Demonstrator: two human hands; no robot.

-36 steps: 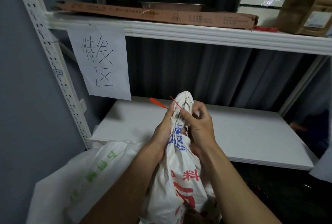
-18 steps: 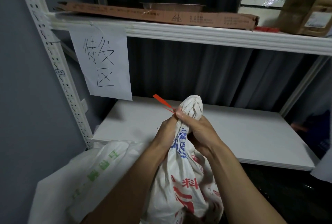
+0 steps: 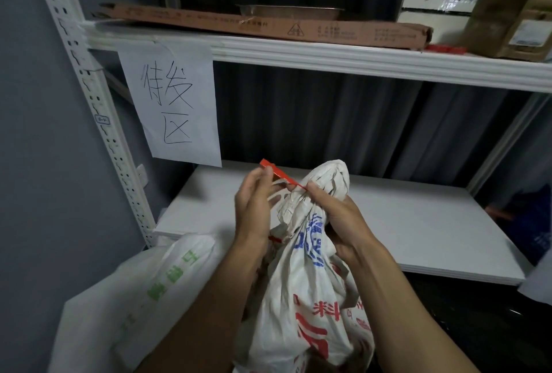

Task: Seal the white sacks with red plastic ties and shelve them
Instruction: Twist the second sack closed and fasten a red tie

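A white sack (image 3: 310,298) with red and blue print hangs in front of me, its neck bunched into a knob at the top. My right hand (image 3: 340,220) squeezes that neck just below the knob. A red plastic tie (image 3: 279,174) sticks out to the upper left from the neck. My left hand (image 3: 255,208) pinches the tie's flat end between thumb and fingers. A second white sack (image 3: 143,298) with green print lies low at the left.
A white shelf board (image 3: 418,223) lies behind the sack, with a paper sign (image 3: 176,103) hanging at its left. The upper shelf (image 3: 358,59) carries a long brown carton, a metal tray and boxes. A perforated upright (image 3: 98,121) stands at the left.
My left hand has let go of the sack's neck and moved up and left along the red tie, now pinching its flat end. My right hand keeps its grip on the neck.
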